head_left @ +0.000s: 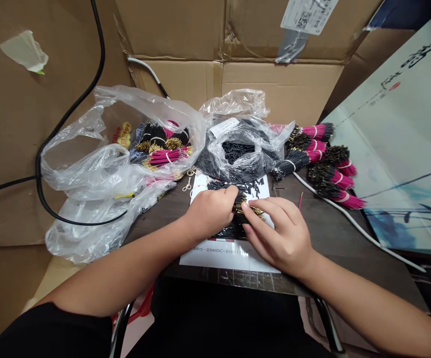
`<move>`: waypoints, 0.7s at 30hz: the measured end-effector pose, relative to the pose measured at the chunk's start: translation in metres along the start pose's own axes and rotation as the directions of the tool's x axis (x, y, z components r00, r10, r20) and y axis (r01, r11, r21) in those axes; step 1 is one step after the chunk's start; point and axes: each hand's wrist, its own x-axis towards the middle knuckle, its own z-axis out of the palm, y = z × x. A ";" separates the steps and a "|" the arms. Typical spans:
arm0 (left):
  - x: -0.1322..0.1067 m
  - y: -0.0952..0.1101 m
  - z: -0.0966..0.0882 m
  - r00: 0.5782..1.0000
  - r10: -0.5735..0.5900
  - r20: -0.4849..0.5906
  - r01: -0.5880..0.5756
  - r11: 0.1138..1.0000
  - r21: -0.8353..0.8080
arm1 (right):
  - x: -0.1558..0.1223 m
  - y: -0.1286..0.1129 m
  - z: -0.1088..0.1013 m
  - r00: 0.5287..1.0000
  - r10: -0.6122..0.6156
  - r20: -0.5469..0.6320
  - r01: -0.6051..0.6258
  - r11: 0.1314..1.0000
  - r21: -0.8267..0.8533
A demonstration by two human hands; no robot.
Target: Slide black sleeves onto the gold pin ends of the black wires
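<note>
My left hand (212, 208) is closed in a fist around a bundle of black wires (240, 197) with gold metal tips, most of it hidden by the fingers. Close against those tips, my right hand (280, 229) has its thumb and fingers brought together in a pinch. Whatever sits between them is too small to make out. More black wires (232, 229) with gold ends lie beneath both hands on a printed white sheet (223, 259). Short black sleeves (255, 188) are scattered on the sheet just beyond my hands.
Behind the sheet stands an open plastic bag of black sleeves (238, 151). A larger clear bag (84, 174) at left contains pink and black wire bundles (168, 155). Several tied bundles (340, 179) lie at right, beside a white cable (350, 219). A black cable (66, 117) hangs at left.
</note>
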 end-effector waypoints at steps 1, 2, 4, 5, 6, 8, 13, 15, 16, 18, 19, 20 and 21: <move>0.000 0.000 -0.001 1.000 -0.005 -0.004 0.005 1.000 -0.007 | 0.000 -0.001 0.000 1.000 0.001 0.002 -0.001 1.000 -0.002; 0.000 0.001 -0.001 1.000 -0.011 -0.010 0.011 1.000 -0.016 | 0.000 -0.001 0.000 1.000 0.005 -0.008 -0.005 1.000 0.003; 0.000 0.001 -0.002 0.999 -0.024 -0.026 0.023 0.999 -0.031 | -0.001 -0.002 0.001 0.999 0.012 -0.050 -0.011 1.000 0.024; 0.000 0.001 -0.002 0.999 -0.030 -0.030 0.029 0.999 -0.035 | -0.001 -0.002 0.002 0.997 0.014 -0.069 -0.012 0.999 0.038; 0.000 0.001 -0.001 0.999 -0.036 -0.030 0.035 0.999 -0.035 | -0.002 -0.002 0.003 0.996 0.020 -0.082 -0.015 0.998 0.056; 0.000 0.000 -0.001 0.999 -0.039 -0.018 0.038 0.999 -0.024 | -0.002 0.000 0.005 0.996 0.047 -0.071 -0.039 0.993 0.111; -0.001 -0.002 0.000 1.000 -0.001 -0.021 0.001 1.000 0.000 | -0.001 -0.001 0.009 0.992 0.127 0.006 -0.124 0.953 0.277; -0.001 -0.003 0.001 0.999 0.013 -0.038 -0.013 1.000 -0.009 | -0.001 -0.004 0.009 0.989 0.146 0.021 -0.146 0.938 0.315; -0.001 -0.004 0.001 0.999 0.017 -0.047 -0.017 1.000 -0.014 | -0.001 -0.004 0.008 0.988 0.151 0.028 -0.152 0.929 0.337; 0.000 -0.006 0.002 0.997 0.029 -0.070 -0.031 0.999 -0.034 | 0.002 0.000 0.007 0.989 0.145 0.024 -0.143 0.912 0.383; 0.001 -0.008 0.002 0.995 0.043 -0.086 -0.047 0.997 -0.052 | 0.004 0.006 0.006 0.990 0.144 0.013 -0.137 0.904 0.405; 0.003 -0.011 0.003 0.992 0.062 -0.106 -0.071 0.994 -0.079 | 0.008 0.015 0.006 0.991 0.137 -0.003 -0.123 0.900 0.418; 0.004 -0.014 0.004 0.987 0.096 -0.130 -0.111 0.987 -0.115 | 0.012 0.026 0.006 0.988 0.155 -0.023 -0.132 0.901 0.413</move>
